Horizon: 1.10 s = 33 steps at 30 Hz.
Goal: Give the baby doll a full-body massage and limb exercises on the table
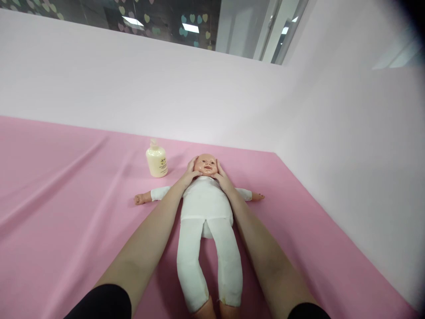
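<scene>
One doll (206, 201) (supine), head cupped: left hand (190, 173), right hand (222, 176); one lotion bottle (156, 159) beside.

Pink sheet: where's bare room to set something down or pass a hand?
Widest free patch: the pink sheet left of the bottle and the doll. A narrower strip runs between the doll's outstretched arm and the right wall. A thin band lies behind the doll's head. Crowded: around the head, cupped by the left hand and right hand, bottle close by.
</scene>
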Each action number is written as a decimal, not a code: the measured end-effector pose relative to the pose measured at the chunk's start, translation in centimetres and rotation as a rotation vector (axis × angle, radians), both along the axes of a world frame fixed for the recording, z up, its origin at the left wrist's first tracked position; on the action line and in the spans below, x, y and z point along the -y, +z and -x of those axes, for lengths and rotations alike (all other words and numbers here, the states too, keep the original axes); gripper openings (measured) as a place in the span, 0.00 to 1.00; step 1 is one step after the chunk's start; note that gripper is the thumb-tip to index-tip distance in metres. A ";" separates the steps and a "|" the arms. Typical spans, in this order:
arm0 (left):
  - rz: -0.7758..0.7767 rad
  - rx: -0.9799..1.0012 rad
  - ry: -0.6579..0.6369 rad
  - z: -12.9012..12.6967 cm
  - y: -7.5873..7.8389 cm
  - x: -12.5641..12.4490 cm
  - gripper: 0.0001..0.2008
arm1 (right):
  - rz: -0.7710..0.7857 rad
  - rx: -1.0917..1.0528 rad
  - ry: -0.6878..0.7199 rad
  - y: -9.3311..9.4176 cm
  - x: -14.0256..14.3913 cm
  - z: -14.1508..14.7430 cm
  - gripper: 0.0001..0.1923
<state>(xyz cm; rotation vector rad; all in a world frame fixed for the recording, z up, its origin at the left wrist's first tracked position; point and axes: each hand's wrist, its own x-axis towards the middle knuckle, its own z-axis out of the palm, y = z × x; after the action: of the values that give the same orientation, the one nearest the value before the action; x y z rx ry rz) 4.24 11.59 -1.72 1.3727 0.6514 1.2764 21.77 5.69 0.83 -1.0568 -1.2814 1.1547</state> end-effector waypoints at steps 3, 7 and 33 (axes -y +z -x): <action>0.032 0.001 -0.029 0.0 0.1 0.1 0.45 | 0.023 -0.036 0.020 0.4 0.3 0.1 0.49; 0.050 -0.010 -0.026 0.0 0.4 0.3 0.45 | 0.060 -0.087 0.039 0.8 0.6 0.4 0.49; 0.056 0.023 -0.073 0.1 0.8 1.4 0.49 | 0.050 0.006 0.054 1.1 1.2 0.3 0.55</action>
<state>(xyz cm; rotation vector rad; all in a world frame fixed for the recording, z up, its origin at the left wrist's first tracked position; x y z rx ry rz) 4.10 10.17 -0.88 1.3228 0.6115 1.2055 21.42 4.51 1.94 -1.0681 -1.2989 1.2305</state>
